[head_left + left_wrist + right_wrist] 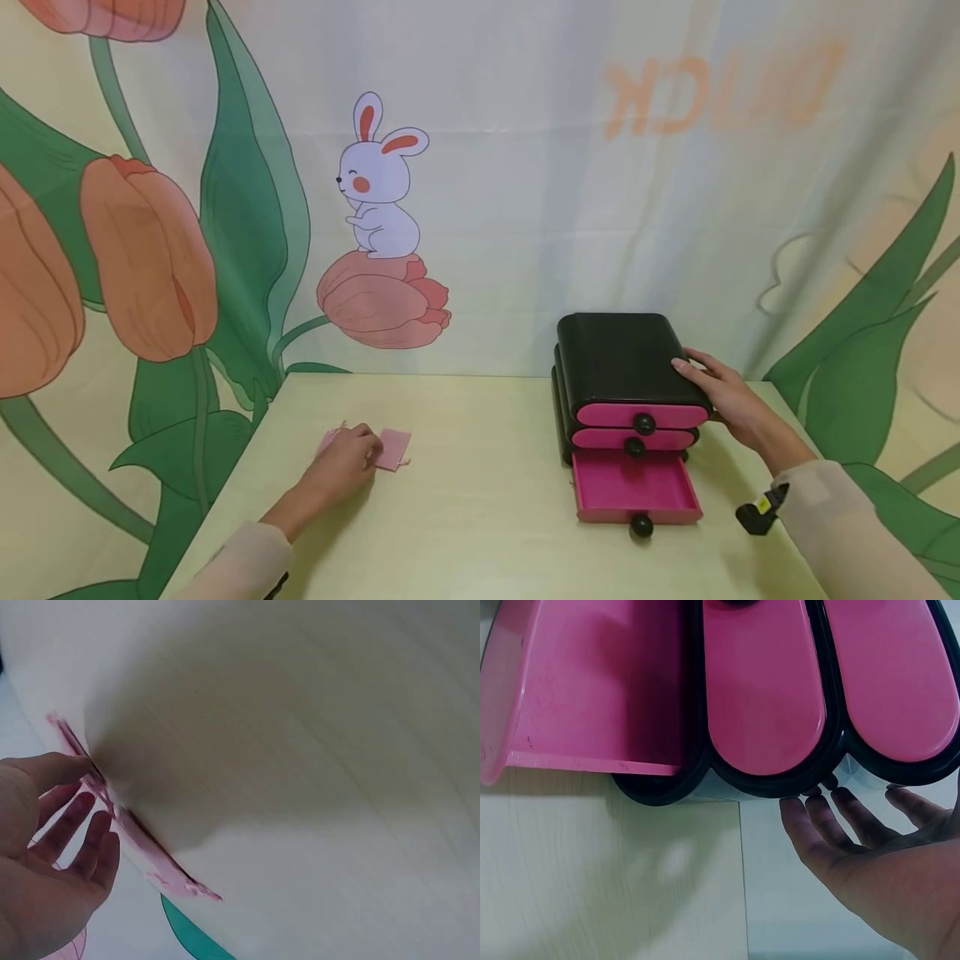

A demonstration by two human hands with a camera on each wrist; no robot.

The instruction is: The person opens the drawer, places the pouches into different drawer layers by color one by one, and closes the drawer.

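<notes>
Two small pink drawstring pouches lie on the table's left half. My left hand [347, 457] is over the gap between them, thumb and forefinger pinching the near edge of the right pouch [393, 450]. Partly behind that hand is the left pouch [327, 439]; in the left wrist view this other pouch [161, 859] shows fully. On the right stands a black mini chest of drawers [622, 354] with pink fronts and round black knobs. Its bottom drawer [637, 492] is pulled out. My right hand [723, 396] rests against the chest's right side, thumb on top, fingers [859, 817] loosely spread along the side.
The pale table [472, 500] ends at a printed curtain [495, 208] with tulips and a rabbit, right behind the chest. The drawer's front knob [641, 526] juts toward me. A black wrist device [761, 510] sits on the right sleeve.
</notes>
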